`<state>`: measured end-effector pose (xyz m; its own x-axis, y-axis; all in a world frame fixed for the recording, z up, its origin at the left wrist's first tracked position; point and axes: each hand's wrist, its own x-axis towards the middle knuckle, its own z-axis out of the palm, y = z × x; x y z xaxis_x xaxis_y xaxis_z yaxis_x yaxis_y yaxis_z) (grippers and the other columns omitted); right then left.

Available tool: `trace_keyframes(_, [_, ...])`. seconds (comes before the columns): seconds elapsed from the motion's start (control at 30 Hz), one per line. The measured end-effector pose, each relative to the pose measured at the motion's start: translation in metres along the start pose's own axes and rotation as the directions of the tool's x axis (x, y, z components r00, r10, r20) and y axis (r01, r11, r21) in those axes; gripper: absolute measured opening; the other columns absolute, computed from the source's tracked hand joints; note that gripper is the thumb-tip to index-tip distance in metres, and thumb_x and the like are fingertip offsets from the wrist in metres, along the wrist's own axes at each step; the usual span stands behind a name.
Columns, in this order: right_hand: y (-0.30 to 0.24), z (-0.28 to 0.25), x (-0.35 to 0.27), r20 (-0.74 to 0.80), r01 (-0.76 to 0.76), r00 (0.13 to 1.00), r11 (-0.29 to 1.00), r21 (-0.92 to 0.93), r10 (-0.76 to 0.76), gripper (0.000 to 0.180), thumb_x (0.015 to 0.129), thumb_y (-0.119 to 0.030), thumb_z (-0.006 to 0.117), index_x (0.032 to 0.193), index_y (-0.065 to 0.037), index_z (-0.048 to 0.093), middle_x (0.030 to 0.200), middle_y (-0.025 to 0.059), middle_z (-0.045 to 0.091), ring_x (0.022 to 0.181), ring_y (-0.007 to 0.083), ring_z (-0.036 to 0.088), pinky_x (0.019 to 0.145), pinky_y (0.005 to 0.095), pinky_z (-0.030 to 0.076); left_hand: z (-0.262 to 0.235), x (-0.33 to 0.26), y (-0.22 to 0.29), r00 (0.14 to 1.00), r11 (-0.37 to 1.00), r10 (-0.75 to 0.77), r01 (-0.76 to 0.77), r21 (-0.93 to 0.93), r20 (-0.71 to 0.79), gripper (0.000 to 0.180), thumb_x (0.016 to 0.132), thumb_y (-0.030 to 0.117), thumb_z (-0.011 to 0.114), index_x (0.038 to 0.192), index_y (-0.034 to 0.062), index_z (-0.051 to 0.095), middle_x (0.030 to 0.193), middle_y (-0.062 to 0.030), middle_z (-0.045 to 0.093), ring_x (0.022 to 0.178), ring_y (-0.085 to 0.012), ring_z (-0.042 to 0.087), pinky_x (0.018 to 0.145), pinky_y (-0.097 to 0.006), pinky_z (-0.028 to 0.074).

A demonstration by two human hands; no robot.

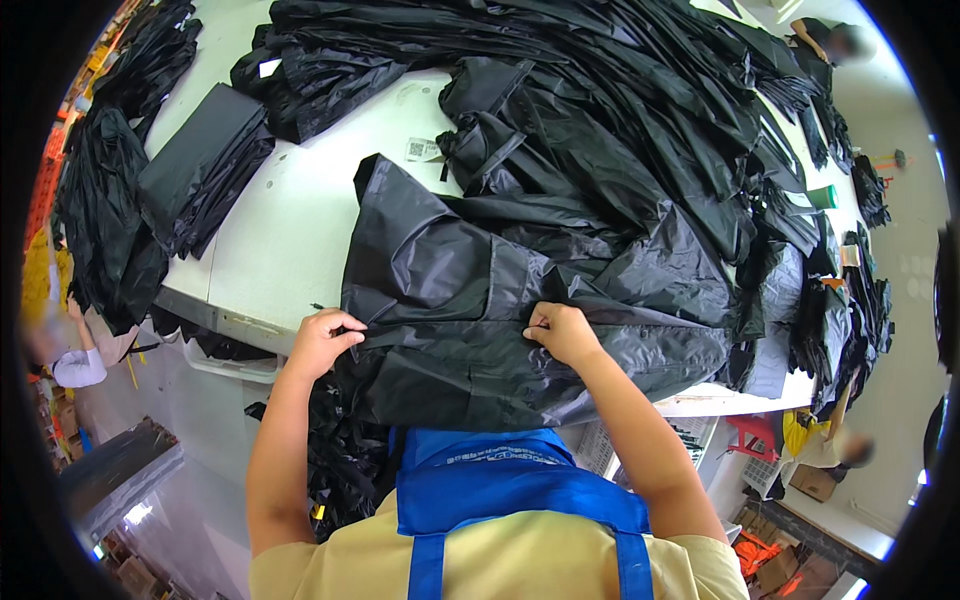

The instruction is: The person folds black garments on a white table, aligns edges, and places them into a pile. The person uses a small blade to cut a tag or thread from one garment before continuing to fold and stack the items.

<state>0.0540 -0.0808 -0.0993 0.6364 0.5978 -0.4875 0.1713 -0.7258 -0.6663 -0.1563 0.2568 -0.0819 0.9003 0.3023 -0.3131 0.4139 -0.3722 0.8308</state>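
A piece of shiny black fabric (425,260) is spread in front of me, with a long seam running across it and its near part hanging over the table edge. My left hand (325,342) is closed in a pinch at the left end of that seam. A small dark tip sticks up behind its knuckles; what it belongs to is hidden. Further right on the same seam, my right hand (562,332) pinches the fabric between thumb and curled fingers. Between the hands the seam lies nearly straight.
Long heaps of black fabric (620,90) cover the far and right table. A folded black stack (205,165) lies at left on the white table (270,225), near a small printed label (422,149). A green roll (823,197) stands at right. Other people work at both sides.
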Motion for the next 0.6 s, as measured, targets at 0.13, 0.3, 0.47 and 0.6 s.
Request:
trace_keyframes(0.13, [0.003,-0.010,-0.007,-0.024,0.317,0.946,0.940,-0.124,-0.322,0.016,0.080,-0.016,0.069,0.087,-0.002,0.065,0.088,0.0146,0.066,0.078,0.0306,0.065,0.071,0.0365,0.051,0.004,-0.003,0.001,0.998,0.998,-0.051,0.052,0.020,-0.028,0.016,0.070,0.004,0.075,0.083,0.0032,0.066,0.080,-0.0072,0.066,0.074,-0.0187,0.062,0.067,-0.030,0.046])
trace_keyframes(0.3, [-0.036,-0.125,0.016,-0.378,0.177,0.920,0.970,0.166,-0.103,0.014,0.087,-0.013,0.064,0.096,-0.002,0.067,0.083,0.0044,0.064,0.072,0.0104,0.058,0.065,0.0251,0.047,0.003,-0.013,-0.007,0.992,0.994,-0.085,0.091,0.063,-0.088,0.022,0.067,0.000,0.076,0.084,0.0049,0.063,0.076,0.0003,0.061,0.068,-0.0087,0.053,0.062,-0.025,0.042])
trace_keyframes(0.47, [0.092,-0.231,0.085,-0.683,-0.066,0.723,0.973,-0.221,-0.107,0.039,0.092,-0.036,0.055,0.101,0.000,0.066,0.100,0.0211,0.066,0.095,0.0339,0.063,0.083,0.0390,0.048,-0.011,0.011,0.018,0.998,0.990,0.049,-0.043,0.135,-0.041,0.066,0.064,0.008,0.079,0.123,0.0087,0.049,0.120,-0.0111,0.053,0.112,-0.0261,0.051,0.097,-0.036,0.041])
trace_keyframes(0.6, [0.108,-0.216,0.112,-0.395,-0.195,0.914,0.956,-0.218,0.096,0.044,0.086,-0.038,0.058,0.112,-0.004,0.066,0.108,0.0236,0.065,0.105,0.0362,0.061,0.092,0.0382,0.046,-0.021,0.076,0.054,0.978,0.942,0.011,-0.080,-0.326,-0.209,0.076,0.075,0.025,0.076,0.136,0.0001,0.039,0.129,-0.0168,0.050,0.119,-0.0268,0.049,0.102,-0.036,0.038])
